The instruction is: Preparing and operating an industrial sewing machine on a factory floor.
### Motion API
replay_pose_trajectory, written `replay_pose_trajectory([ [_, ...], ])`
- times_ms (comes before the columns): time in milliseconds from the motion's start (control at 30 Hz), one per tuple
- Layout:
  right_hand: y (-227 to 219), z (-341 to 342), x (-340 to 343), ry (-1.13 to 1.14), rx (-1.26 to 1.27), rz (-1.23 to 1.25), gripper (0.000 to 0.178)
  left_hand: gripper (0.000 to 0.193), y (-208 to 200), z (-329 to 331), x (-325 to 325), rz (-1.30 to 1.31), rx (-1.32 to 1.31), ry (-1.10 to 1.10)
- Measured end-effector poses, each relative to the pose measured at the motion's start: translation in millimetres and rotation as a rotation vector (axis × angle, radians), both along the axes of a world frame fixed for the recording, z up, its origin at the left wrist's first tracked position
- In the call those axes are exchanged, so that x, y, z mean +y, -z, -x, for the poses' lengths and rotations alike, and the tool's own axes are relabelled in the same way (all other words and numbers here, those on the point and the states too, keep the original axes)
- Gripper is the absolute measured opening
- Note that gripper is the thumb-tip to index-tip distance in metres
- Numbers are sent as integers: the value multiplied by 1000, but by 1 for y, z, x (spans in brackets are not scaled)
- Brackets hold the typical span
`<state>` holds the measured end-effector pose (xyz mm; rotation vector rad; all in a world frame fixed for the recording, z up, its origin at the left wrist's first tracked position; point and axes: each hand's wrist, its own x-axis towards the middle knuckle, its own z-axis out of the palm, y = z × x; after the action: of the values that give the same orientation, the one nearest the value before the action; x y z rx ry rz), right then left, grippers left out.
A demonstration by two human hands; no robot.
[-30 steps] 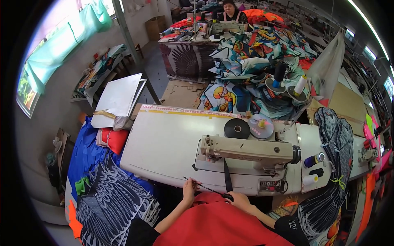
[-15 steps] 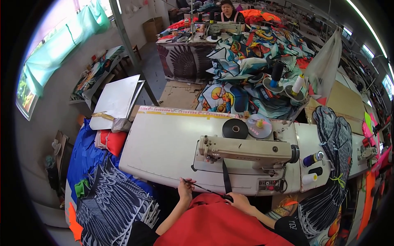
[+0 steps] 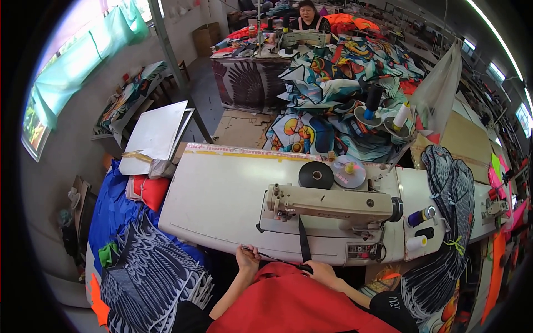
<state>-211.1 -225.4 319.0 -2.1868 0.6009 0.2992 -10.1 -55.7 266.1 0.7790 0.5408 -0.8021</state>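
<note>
A thin dark strip [image 3: 275, 257] runs between my two hands at the front edge of the sewing table, just above the red cloth [image 3: 277, 294] on my lap. My left hand [image 3: 248, 258] is closed on its left end, fingers curled upward. My right hand [image 3: 322, 272] is closed at the other end, where something black pokes out by the thumb, too small to make out. From beneath the sewing machine [image 3: 333, 204] a wider black band [image 3: 303, 238] hangs over the table edge toward my right hand.
On the white table [image 3: 216, 188] lie a black tape roll [image 3: 316, 175] and thread spools [image 3: 416, 242]. Feather-print fabric [image 3: 155, 277] is piled at left, more [image 3: 452, 200] at right. Colourful fabric [image 3: 333, 83] heaps behind the table. A co-worker [image 3: 310, 19] sits at another machine.
My left hand has dropped slightly, and the strip's end by its fingers has tilted lower. My right hand stays nearly in place. The whole view has shifted slightly.
</note>
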Motion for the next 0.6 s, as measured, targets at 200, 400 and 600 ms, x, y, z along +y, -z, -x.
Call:
replay_pose_trajectory([
  [200,1,1,-2,1,4,-2,37,37,4,-2,0,63,5,42],
  [400,1,-1,-3,0,12,3,37,38,7,-3,-2,24,12,33],
  [600,1,-1,-4,11,-18,-7,38,37,2,-4,-6,-21,-16,44],
])
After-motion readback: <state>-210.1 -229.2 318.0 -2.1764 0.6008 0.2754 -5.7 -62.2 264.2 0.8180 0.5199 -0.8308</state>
